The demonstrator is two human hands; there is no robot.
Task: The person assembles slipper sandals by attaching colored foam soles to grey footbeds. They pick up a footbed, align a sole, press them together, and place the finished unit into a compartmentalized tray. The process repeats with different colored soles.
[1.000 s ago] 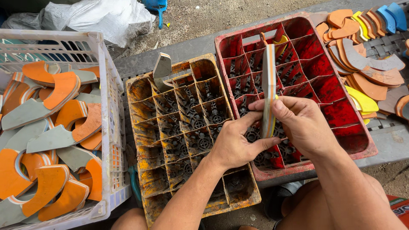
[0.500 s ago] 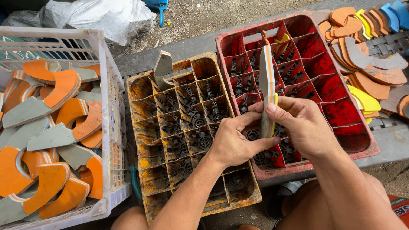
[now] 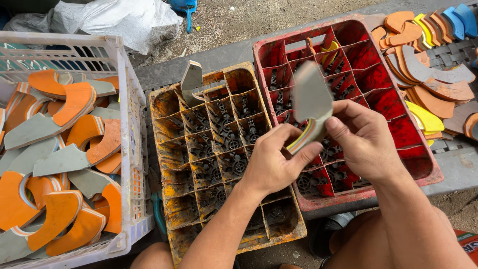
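Observation:
Both my hands grip one flat foam piece, grey on its face with orange and yellow layers at its edge. My left hand pinches its lower end and my right hand holds its right side. The piece hovers, blurred, over the gap between a yellow divided crate and a red divided crate. A single grey foam piece stands upright in a back cell of the yellow crate. Yellow and orange pieces poke out of a back cell of the red crate.
A white plastic basket at the left holds several orange and grey curved foam pieces. At the far right lies a pile of orange, yellow, grey and blue curved offcuts. A white sack rests on the dirt behind.
The foam piece has turned from edge-on and upright to showing its broad grey face, tilted left. My hands have shifted slightly around it.

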